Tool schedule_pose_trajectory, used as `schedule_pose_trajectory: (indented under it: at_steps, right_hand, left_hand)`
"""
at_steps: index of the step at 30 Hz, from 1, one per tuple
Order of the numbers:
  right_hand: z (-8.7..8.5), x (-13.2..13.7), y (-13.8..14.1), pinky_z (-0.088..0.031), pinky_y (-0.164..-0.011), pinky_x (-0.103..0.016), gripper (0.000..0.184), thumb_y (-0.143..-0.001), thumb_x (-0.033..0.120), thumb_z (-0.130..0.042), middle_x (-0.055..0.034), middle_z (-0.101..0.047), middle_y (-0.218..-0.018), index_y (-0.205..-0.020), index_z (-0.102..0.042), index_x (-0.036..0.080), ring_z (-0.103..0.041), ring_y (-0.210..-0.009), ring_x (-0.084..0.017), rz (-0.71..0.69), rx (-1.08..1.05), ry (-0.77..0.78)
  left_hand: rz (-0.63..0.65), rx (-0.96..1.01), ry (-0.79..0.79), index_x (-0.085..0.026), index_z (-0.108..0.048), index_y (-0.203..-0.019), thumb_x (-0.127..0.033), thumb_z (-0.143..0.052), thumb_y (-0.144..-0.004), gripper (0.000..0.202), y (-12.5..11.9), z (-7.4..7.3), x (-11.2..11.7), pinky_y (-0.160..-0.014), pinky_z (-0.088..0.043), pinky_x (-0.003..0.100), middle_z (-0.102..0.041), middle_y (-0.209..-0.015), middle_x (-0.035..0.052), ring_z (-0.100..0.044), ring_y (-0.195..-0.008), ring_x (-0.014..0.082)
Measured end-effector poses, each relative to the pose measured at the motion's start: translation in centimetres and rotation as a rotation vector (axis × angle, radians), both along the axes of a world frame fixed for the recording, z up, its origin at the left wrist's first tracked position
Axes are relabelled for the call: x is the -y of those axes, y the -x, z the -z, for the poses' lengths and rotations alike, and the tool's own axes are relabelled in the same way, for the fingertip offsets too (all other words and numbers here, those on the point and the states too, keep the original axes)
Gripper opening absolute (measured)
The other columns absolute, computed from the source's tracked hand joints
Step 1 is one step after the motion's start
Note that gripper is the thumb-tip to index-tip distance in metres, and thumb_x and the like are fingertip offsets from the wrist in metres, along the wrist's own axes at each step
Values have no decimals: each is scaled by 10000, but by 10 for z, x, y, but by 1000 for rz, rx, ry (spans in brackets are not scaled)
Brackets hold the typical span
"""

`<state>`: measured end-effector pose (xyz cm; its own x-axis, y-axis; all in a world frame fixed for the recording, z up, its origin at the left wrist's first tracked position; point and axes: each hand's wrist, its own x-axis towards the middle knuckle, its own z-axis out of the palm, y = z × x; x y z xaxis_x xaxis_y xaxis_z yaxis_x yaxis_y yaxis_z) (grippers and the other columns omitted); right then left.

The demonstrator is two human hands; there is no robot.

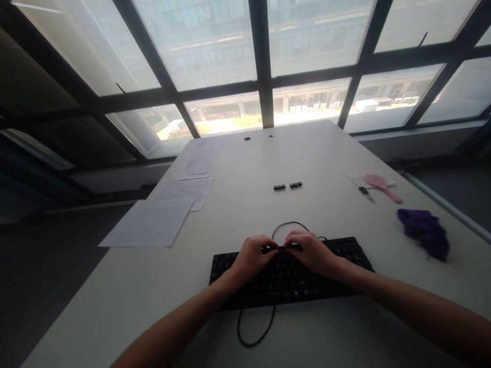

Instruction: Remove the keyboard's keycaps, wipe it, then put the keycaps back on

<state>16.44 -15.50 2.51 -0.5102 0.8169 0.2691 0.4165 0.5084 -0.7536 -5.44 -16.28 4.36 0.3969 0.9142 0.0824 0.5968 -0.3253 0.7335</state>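
A black keyboard [291, 286] lies across the near part of the white table. Over its top row my left hand [255, 254] is closed, thumb and forefinger pinched at a small dark keycap [282, 250]. From the other side my right hand [307, 250] pinches at the same spot, its fingertips nearly meeting the left ones. Whether the keycap is seated or loose cannot be seen. Farther back, small black keycaps stand in two short rows, a left row [280, 187] and a right row [296, 184].
Paper sheets [148, 222] overlap along the table's left edge. On the right lie a pink hairbrush [378, 182], a small black-handled tool [366, 193] and a crumpled purple cloth [424, 230]. A black cable [255, 345] loops in front of the keyboard. Windows stand behind the table.
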Motion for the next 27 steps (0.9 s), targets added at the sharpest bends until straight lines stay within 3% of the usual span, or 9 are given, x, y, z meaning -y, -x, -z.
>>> schedule_pose_trajectory:
  at_steps: [9,14,18,21,24,27]
  right_hand:
    - [8,-2,8,-499,-782,-292,147,-888,77,-606,-60,-693,-893,-848,-709,173,-642,-838,-187,-31,98,-103]
    - [1,0,7,-490,-797,-312,209,-944,100,-533,-77,-693,-902,-827,-694,165,-622,-874,-199,-80,226,-222]
    - [-7,9,3,-485,-853,-342,180,-942,120,-534,-85,-698,-964,-876,-694,170,-605,-961,-221,-95,296,-270]
    - [-8,13,1,-487,-863,-353,156,-950,165,-544,-83,-700,-994,-916,-695,176,-604,-973,-225,-78,304,-246]
    - [-6,-2,-2,-487,-858,-335,120,-940,198,-584,-66,-708,-991,-919,-702,198,-616,-960,-209,-72,244,-209]
    - [-6,-47,-3,-477,-852,-336,102,-916,182,-617,-61,-718,-962,-941,-713,206,-622,-938,-208,75,205,-209]
  left_hand:
    - [33,43,-109,-213,-760,-909,-149,-681,-852,116,0,15,3,-844,-514,278,-747,-950,28,-685,-877,174]
    - [98,-22,-217,-216,-773,-936,-202,-610,-932,164,3,24,6,-881,-511,308,-741,-1002,42,-669,-917,178]
    - [157,-161,-284,-246,-763,-1045,-243,-617,-935,182,8,18,13,-942,-486,377,-738,-1021,47,-642,-992,214]
    - [179,-182,-243,-254,-764,-1040,-266,-606,-942,187,12,11,13,-956,-485,387,-739,-1040,46,-641,-1023,223]
    - [167,-88,-152,-233,-777,-944,-284,-611,-936,174,12,6,-10,-911,-521,336,-747,-1034,44,-672,-973,198]
    - [5,-25,-128,-204,-766,-980,-254,-671,-888,141,6,4,-62,-784,-563,280,-760,-983,51,-704,-840,172]
